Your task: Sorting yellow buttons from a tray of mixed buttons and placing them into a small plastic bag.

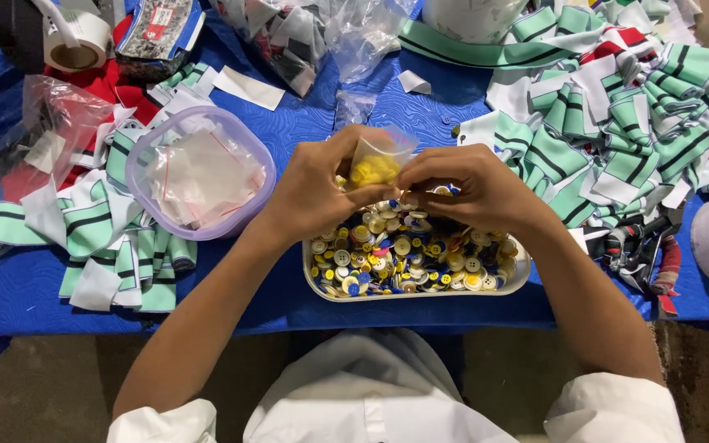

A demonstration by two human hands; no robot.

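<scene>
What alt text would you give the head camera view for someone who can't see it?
Two bare hands, left hand and right hand, hold a small clear bag of yellow buttons above a white tray of mixed buttons on a blue cloth. A lilac tub and green striped fabric pieces lie alongside.

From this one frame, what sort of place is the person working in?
Probably a garment or sewing workshop. A tray of mixed buttons sits on a blue table, heaps of green striped collar pieces lie around it, and both hands hold a small bag of yellow buttons.
</scene>
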